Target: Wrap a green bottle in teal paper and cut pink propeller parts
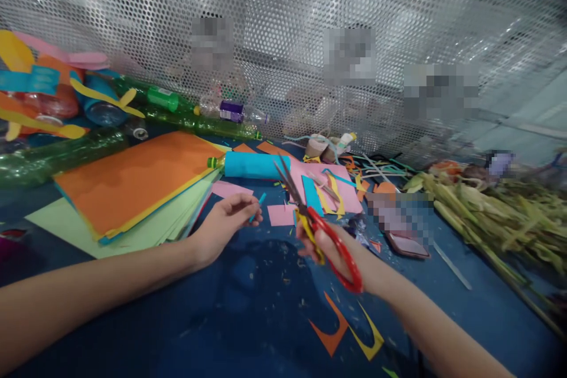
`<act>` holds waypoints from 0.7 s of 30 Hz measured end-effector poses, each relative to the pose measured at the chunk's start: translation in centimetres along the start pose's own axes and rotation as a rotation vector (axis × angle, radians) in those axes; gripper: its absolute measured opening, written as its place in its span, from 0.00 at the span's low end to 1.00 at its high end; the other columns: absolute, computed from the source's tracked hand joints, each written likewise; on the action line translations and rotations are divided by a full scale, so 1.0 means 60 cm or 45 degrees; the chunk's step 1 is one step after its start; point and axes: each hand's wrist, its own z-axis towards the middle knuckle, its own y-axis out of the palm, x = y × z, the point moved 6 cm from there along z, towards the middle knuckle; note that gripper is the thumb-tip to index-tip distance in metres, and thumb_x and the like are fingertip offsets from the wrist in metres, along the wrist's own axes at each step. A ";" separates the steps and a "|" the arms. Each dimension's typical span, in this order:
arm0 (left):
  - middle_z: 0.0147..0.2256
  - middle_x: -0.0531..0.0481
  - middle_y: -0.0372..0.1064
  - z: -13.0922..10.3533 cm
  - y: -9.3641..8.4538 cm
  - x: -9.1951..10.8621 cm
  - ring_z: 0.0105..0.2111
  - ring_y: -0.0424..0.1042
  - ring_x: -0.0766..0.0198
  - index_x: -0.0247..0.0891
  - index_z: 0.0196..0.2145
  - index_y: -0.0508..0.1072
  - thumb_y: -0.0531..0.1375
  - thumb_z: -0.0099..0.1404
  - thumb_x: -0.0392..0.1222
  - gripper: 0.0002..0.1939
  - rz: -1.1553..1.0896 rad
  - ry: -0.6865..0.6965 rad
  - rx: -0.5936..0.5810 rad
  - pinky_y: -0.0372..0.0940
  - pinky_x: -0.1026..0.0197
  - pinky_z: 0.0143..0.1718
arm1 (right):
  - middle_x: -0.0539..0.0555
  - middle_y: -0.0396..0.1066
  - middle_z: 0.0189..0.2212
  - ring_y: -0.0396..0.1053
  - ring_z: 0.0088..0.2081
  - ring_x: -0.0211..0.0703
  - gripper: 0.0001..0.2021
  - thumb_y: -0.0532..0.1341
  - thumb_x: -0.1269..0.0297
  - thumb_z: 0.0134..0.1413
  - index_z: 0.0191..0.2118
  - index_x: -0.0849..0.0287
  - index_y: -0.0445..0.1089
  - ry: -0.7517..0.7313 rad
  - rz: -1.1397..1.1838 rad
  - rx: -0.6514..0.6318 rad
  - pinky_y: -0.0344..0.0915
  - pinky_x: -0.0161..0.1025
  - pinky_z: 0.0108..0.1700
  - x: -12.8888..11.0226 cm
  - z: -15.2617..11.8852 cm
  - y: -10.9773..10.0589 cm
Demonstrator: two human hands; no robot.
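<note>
My left hand [239, 211] pinches a small strip of blue paper [258, 207] between thumb and fingertips, above the dark blue table. In my right hand [325, 245] is a pair of scissors [305, 212] with red and yellow handles, its blades pointing up and away from me, slightly parted. Behind both hands lies a plastic bottle [254, 165] wrapped in blue paper, its green cap to the left. Pink paper [282, 215] lies between the hands, and a loose blue paper piece [312, 195] rests just beyond the scissors.
Stacked coloured paper [137, 183] lies at left, near green plastic bottles [195, 121]. Cut orange scraps [331, 328] and yellow scraps [370, 339] lie in front. A phone [405, 236] and corn husks [482, 218] are at right. A perforated metal screen [283, 23] stands behind.
</note>
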 end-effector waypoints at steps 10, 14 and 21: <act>0.26 0.54 0.64 0.002 0.003 0.030 0.25 0.61 0.71 0.34 0.28 0.70 0.60 0.59 0.39 0.05 -0.079 0.054 -0.032 0.57 0.67 0.28 | 0.53 0.61 0.25 0.58 0.26 0.40 0.28 0.42 0.37 0.53 0.31 0.60 0.60 0.039 -0.546 -0.089 0.59 0.40 0.29 -0.042 -0.012 0.020; 0.25 0.54 0.63 0.003 0.003 0.031 0.24 0.61 0.72 0.34 0.28 0.70 0.60 0.58 0.38 0.05 -0.065 0.056 -0.040 0.55 0.67 0.26 | 0.54 0.62 0.26 0.59 0.26 0.41 0.27 0.43 0.38 0.53 0.31 0.59 0.60 0.045 -0.567 -0.116 0.58 0.40 0.29 -0.038 -0.011 0.024; 0.24 0.54 0.63 0.003 0.008 0.037 0.24 0.60 0.72 0.34 0.25 0.70 0.61 0.57 0.36 0.05 -0.062 0.087 -0.063 0.55 0.67 0.24 | 0.53 0.62 0.26 0.59 0.26 0.41 0.26 0.45 0.38 0.52 0.30 0.59 0.58 0.076 -0.603 -0.120 0.58 0.40 0.30 -0.035 -0.010 0.028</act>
